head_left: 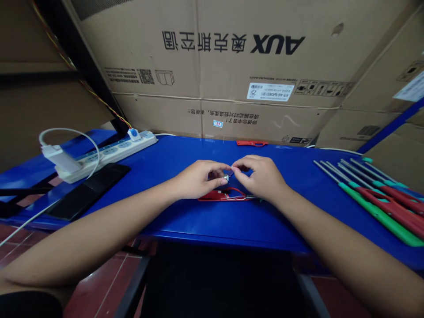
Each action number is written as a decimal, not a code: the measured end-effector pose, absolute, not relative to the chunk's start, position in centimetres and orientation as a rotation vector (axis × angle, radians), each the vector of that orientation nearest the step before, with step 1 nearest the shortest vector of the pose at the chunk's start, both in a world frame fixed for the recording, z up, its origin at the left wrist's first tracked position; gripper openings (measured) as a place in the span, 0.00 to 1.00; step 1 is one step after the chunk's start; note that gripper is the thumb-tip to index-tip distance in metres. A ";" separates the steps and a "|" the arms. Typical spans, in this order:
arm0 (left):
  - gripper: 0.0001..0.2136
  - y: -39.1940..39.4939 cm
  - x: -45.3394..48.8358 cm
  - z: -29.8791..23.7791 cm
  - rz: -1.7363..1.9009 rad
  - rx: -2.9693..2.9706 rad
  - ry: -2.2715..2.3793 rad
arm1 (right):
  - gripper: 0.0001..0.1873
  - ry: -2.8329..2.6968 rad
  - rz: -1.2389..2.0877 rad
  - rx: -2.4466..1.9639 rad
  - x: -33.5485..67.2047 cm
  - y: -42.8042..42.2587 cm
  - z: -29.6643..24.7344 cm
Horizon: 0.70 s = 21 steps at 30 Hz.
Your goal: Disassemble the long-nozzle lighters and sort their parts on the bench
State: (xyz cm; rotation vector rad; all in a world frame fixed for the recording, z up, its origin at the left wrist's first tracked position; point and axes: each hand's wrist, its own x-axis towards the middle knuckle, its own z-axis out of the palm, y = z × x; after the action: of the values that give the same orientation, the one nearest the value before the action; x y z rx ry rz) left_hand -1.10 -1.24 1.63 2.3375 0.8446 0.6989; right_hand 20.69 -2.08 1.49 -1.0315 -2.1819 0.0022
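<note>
The left hand (195, 179) pinches a small silver metal part (225, 177) above the blue desk (205, 225), with the right hand (258, 177) curled against it; whether the right grips, I cannot tell. A red plastic piece (212, 196) lies at 6 o'clock, red and green screwdrivers (374, 212) at 3 o'clock.

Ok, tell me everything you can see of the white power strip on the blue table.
The white power strip looks like plastic and lies flat at a slant on the left of the blue table. Round socket faces run along its top. A white charger block sits plugged in at the near end, trailing a looping white cable. A blue-and-white plug sits at the far end, and a thin white cord leaves that end towards the right.
</note>
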 end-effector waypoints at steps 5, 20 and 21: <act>0.16 -1.4 -1.0 1.6 0.690 2.327 0.846 | 0.06 -2.299 -0.087 -1.124 20.8 -2.0 1.4; 0.15 -1.8 -0.9 1.7 0.681 2.650 0.868 | 0.04 -2.273 0.066 -1.177 20.7 -2.2 1.8; 0.15 -1.8 -0.8 1.7 0.671 2.654 0.872 | 0.04 -2.284 0.065 -1.189 20.7 -2.2 1.8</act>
State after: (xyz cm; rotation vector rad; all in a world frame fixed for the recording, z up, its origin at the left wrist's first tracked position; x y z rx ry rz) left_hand -0.82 -1.81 1.71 2.6540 0.8718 0.6715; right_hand 20.69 -2.21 1.75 -1.1895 -2.2835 0.0645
